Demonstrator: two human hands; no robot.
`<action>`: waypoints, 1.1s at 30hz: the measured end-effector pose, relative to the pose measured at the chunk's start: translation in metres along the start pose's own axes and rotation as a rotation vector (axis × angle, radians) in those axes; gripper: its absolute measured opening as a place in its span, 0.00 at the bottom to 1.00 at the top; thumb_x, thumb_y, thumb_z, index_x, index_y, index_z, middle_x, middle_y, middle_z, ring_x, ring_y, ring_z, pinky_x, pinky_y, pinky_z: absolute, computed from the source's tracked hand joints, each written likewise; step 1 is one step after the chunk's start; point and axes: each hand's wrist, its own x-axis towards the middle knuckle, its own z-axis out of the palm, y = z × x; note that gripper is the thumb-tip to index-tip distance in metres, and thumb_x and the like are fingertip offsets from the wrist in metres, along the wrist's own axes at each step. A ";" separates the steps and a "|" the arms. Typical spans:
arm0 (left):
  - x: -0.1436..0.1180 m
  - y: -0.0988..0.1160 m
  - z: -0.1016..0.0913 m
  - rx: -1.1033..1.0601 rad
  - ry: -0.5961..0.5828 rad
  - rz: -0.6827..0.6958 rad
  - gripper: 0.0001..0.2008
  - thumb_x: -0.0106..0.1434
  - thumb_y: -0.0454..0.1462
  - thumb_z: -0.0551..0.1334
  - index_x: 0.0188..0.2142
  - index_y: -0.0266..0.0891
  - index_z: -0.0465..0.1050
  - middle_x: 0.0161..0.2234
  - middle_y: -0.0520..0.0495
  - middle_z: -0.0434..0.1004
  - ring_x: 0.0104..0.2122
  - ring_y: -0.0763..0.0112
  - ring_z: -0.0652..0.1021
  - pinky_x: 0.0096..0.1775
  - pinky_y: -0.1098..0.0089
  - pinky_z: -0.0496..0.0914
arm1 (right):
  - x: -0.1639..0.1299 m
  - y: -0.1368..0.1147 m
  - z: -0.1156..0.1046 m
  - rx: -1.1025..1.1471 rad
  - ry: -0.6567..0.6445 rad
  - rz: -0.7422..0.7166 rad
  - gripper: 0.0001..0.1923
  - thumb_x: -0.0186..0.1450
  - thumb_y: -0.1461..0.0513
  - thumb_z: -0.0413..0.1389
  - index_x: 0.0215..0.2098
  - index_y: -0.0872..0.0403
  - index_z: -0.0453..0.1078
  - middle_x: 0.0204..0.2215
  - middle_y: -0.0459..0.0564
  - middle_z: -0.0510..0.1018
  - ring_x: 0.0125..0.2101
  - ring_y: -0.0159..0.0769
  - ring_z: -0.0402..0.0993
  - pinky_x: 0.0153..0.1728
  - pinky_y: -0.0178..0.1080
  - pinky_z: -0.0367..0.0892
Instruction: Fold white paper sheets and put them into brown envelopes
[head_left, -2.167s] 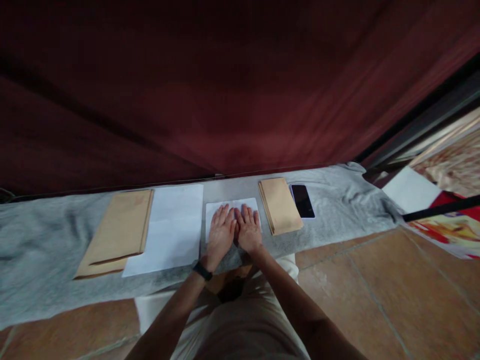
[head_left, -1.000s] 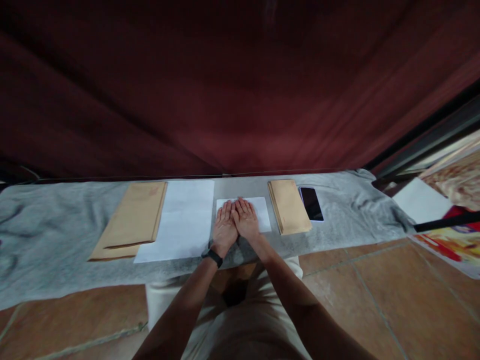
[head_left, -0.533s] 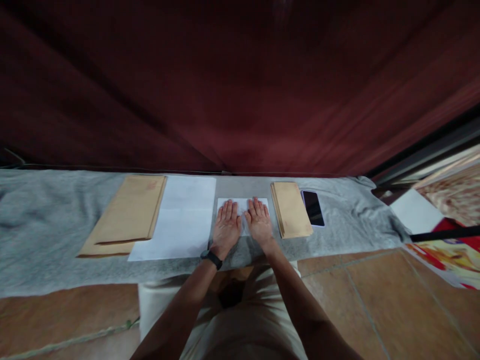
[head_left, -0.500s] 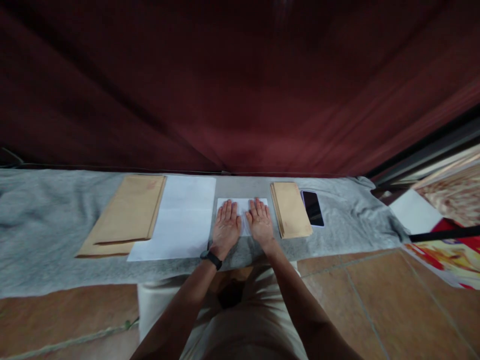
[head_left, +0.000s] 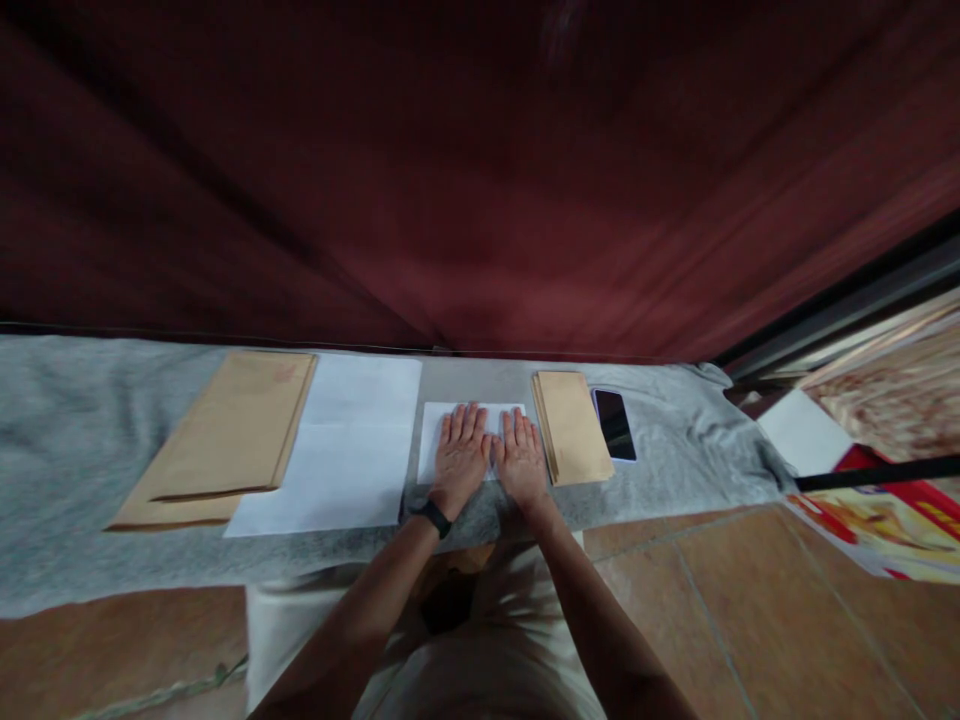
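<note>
A small folded sheet of white paper (head_left: 429, 440) lies on the grey cloth, partly covered by both hands. My left hand (head_left: 460, 455) rests flat on its middle, fingers stretched out, with a dark band at the wrist. Over the paper's right end lies my right hand (head_left: 520, 460), also flat, its thumb close to the left thumb. Large white paper sheets (head_left: 352, 440) are spread to the left, with big brown envelopes (head_left: 232, 425) overlapping their left side. Just right of my right hand is a stack of smaller brown envelopes (head_left: 574, 425).
A phone (head_left: 614, 425) with a dark screen lies beside the small envelopes. Grey cloth (head_left: 67, 450) covers the narrow surface, and a dark red curtain (head_left: 480, 200) hangs behind it. At the right are a black bar (head_left: 877, 472) and a colourful printed box (head_left: 885, 525).
My left hand has slid right across the folded paper, closer to my right hand. The right hand stays flat near the paper's right end. The whole view has shifted slightly.
</note>
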 end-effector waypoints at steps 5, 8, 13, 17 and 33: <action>0.005 -0.009 0.005 0.016 0.036 -0.035 0.29 0.74 0.41 0.45 0.69 0.25 0.55 0.71 0.32 0.52 0.72 0.55 0.52 0.70 0.52 0.48 | 0.000 0.001 0.001 -0.005 -0.017 0.007 0.30 0.78 0.55 0.42 0.73 0.60 0.51 0.71 0.64 0.54 0.71 0.49 0.51 0.67 0.55 0.53; 0.005 -0.019 0.005 0.024 0.063 -0.063 0.30 0.74 0.42 0.47 0.69 0.24 0.56 0.71 0.30 0.51 0.72 0.52 0.52 0.69 0.51 0.50 | 0.001 0.001 0.000 -0.006 -0.028 0.008 0.29 0.78 0.55 0.42 0.73 0.60 0.51 0.71 0.64 0.54 0.71 0.49 0.50 0.67 0.55 0.53; 0.001 -0.028 0.002 0.049 0.090 -0.112 0.32 0.72 0.42 0.49 0.69 0.22 0.54 0.71 0.28 0.51 0.71 0.49 0.53 0.69 0.50 0.52 | 0.001 -0.001 -0.001 -0.003 -0.022 0.017 0.29 0.77 0.55 0.42 0.72 0.61 0.52 0.71 0.64 0.54 0.71 0.49 0.51 0.67 0.54 0.53; -0.006 -0.025 -0.001 0.067 0.101 -0.143 0.32 0.71 0.41 0.49 0.69 0.21 0.53 0.70 0.27 0.53 0.71 0.49 0.53 0.69 0.49 0.52 | 0.000 -0.002 -0.001 0.017 -0.015 0.032 0.29 0.77 0.55 0.42 0.72 0.60 0.52 0.71 0.64 0.55 0.70 0.50 0.53 0.67 0.55 0.53; -0.046 -0.022 -0.018 0.047 0.060 -0.032 0.27 0.72 0.40 0.51 0.69 0.38 0.58 0.72 0.37 0.52 0.71 0.51 0.53 0.68 0.46 0.52 | 0.004 -0.019 -0.010 0.076 -0.055 0.085 0.28 0.77 0.57 0.43 0.71 0.62 0.55 0.70 0.65 0.57 0.70 0.51 0.51 0.68 0.58 0.48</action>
